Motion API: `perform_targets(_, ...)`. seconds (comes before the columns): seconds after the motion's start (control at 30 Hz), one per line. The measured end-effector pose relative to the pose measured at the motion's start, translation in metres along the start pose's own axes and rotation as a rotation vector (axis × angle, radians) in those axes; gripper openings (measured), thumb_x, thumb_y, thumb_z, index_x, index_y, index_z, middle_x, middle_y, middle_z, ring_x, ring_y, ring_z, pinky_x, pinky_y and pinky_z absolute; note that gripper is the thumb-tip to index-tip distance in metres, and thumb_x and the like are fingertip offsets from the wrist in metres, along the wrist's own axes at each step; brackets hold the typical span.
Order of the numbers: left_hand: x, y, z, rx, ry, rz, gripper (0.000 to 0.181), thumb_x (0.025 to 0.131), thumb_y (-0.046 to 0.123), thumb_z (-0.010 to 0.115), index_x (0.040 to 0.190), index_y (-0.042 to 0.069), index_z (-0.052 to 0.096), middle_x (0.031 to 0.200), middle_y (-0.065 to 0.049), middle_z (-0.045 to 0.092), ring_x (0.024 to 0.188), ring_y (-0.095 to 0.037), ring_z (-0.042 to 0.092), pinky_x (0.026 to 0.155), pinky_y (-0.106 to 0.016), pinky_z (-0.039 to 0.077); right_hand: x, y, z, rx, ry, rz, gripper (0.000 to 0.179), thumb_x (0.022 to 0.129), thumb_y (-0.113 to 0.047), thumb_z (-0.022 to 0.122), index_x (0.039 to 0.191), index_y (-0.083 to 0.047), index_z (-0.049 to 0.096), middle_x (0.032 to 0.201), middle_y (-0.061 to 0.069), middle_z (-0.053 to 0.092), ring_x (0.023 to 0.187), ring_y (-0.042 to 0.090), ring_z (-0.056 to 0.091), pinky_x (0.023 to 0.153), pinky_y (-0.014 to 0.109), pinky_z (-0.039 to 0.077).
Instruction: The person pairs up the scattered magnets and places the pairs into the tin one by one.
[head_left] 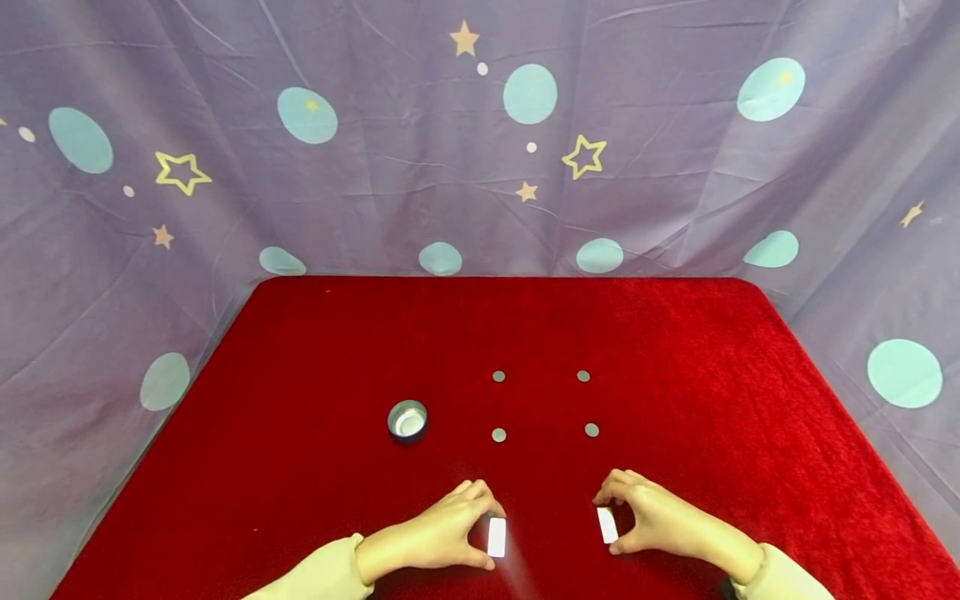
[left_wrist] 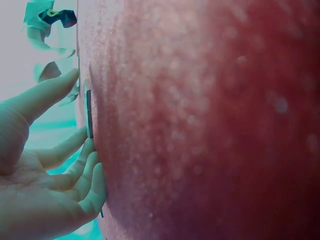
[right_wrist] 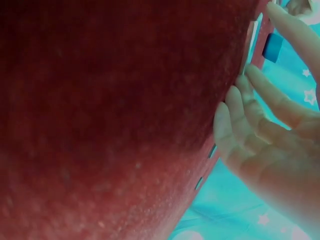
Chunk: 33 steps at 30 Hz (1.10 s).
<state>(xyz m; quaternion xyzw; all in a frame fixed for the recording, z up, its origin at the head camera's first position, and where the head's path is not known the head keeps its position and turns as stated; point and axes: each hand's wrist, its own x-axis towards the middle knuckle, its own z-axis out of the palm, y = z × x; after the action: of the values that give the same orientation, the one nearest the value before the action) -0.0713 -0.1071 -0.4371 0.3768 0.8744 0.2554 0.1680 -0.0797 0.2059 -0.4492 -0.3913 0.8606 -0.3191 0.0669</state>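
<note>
Two small bright white rectangular pieces lie on the red cloth near its front side. My left hand [head_left: 453, 529] curves around the left white piece [head_left: 497, 537]; in the left wrist view, its index fingertip [left_wrist: 86, 131] meets one end, and the thumb stands slightly apart from the other. Around the right white piece [head_left: 607, 526] curves my right hand [head_left: 652, 517], index fingertip at the far end and thumb near the close one. In the right wrist view, the thumb [right_wrist: 287, 22] looks a little apart from the piece, and other fingertips rest on the cloth.
Farther back sits a small round metal tin [head_left: 407, 422], dark outside and silvery inside. To its right, several flat grey discs, such as the near left disc [head_left: 498, 435], form a square. A patterned grey curtain [head_left: 420, 167] surrounds the red-covered table [head_left: 337, 350].
</note>
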Motion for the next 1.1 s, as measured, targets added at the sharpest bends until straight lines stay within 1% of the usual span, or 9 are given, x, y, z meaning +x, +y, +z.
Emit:
perform_targets(0.13, 0.002, 0.001, 0.003, 0.051, 0.035, 0.013, 0.042, 0.066, 0.029, 0.076, 0.099, 0.014, 0.055, 0.094, 0.010, 0.044, 0.085, -0.002, 0.038, 0.074, -0.015, 0.037, 0.001, 0.001, 0.004, -0.043, 0.022, -0.040, 0.041, 0.058, -0.022, 0.079, 0.092, -0.010, 0.058, 0.088, -0.008, 0.048, 0.075, 0.002, 0.041, 0.061, 0.015, 0.040)
perform_targets(0.3, 0.004, 0.002, 0.006, 0.119, 0.079, 0.046, 0.043, 0.063, 0.029, 0.078, 0.094, 0.014, 0.053, 0.089, 0.009, 0.044, 0.079, -0.002, 0.036, 0.069, -0.012, 0.034, 0.001, 0.001, 0.005, -0.069, 0.006, -0.024, 0.042, 0.056, -0.019, 0.079, 0.089, -0.012, 0.054, 0.086, -0.010, 0.047, 0.073, 0.001, 0.039, 0.059, 0.014, 0.038)
perform_targets(0.4, 0.004, 0.003, 0.007, 0.142, 0.099, 0.054, 0.043, 0.061, 0.029, 0.078, 0.092, 0.014, 0.053, 0.087, 0.009, 0.044, 0.077, -0.002, 0.037, 0.068, -0.012, 0.034, 0.002, 0.000, 0.005, -0.067, -0.001, -0.016, 0.042, 0.056, -0.018, 0.079, 0.088, -0.012, 0.053, 0.084, -0.010, 0.047, 0.072, 0.001, 0.039, 0.058, 0.014, 0.038)
perform_targets(0.6, 0.006, 0.005, 0.008, 0.146, 0.103, 0.011, 0.041, 0.059, 0.027, 0.079, 0.088, 0.014, 0.055, 0.083, 0.011, 0.045, 0.077, -0.002, 0.038, 0.068, -0.013, 0.035, 0.004, -0.003, 0.004, -0.068, -0.010, 0.000, 0.039, 0.055, -0.010, 0.076, 0.086, -0.011, 0.053, 0.082, -0.010, 0.047, 0.070, 0.000, 0.039, 0.058, 0.014, 0.038)
perform_targets(0.67, 0.007, 0.006, 0.008, 0.167, 0.108, 0.009, 0.039, 0.058, 0.026, 0.079, 0.087, 0.014, 0.055, 0.082, 0.011, 0.045, 0.077, -0.002, 0.039, 0.067, -0.013, 0.036, 0.005, -0.003, 0.004, -0.079, -0.013, 0.000, 0.038, 0.054, -0.009, 0.074, 0.086, -0.011, 0.054, 0.082, -0.011, 0.047, 0.070, 0.000, 0.038, 0.057, 0.014, 0.037)
perform_targets(0.83, 0.007, 0.009, 0.010, 0.232, 0.120, 0.029, 0.037, 0.055, 0.024, 0.077, 0.084, 0.014, 0.056, 0.080, 0.010, 0.046, 0.076, -0.003, 0.041, 0.066, -0.014, 0.037, 0.007, -0.005, 0.006, -0.118, -0.004, -0.023, 0.036, 0.052, -0.009, 0.072, 0.083, -0.010, 0.055, 0.082, -0.010, 0.048, 0.071, 0.000, 0.039, 0.058, 0.013, 0.037)
perform_targets(0.9, 0.008, 0.008, 0.010, 0.243, 0.121, 0.034, 0.036, 0.055, 0.024, 0.077, 0.084, 0.014, 0.057, 0.080, 0.010, 0.046, 0.076, -0.004, 0.042, 0.066, -0.014, 0.037, 0.007, -0.005, 0.007, -0.125, 0.008, -0.036, 0.036, 0.051, -0.008, 0.071, 0.083, -0.010, 0.055, 0.082, -0.010, 0.048, 0.071, 0.000, 0.040, 0.058, 0.013, 0.038)
perform_targets(1.1, 0.011, 0.011, 0.011, 0.263, 0.118, 0.045, 0.037, 0.055, 0.026, 0.077, 0.084, 0.014, 0.058, 0.079, 0.010, 0.047, 0.076, -0.004, 0.042, 0.066, -0.013, 0.036, 0.008, -0.006, 0.008, -0.085, 0.018, -0.049, 0.036, 0.053, -0.006, 0.070, 0.085, -0.009, 0.054, 0.083, -0.008, 0.047, 0.069, -0.001, 0.039, 0.056, 0.012, 0.038)
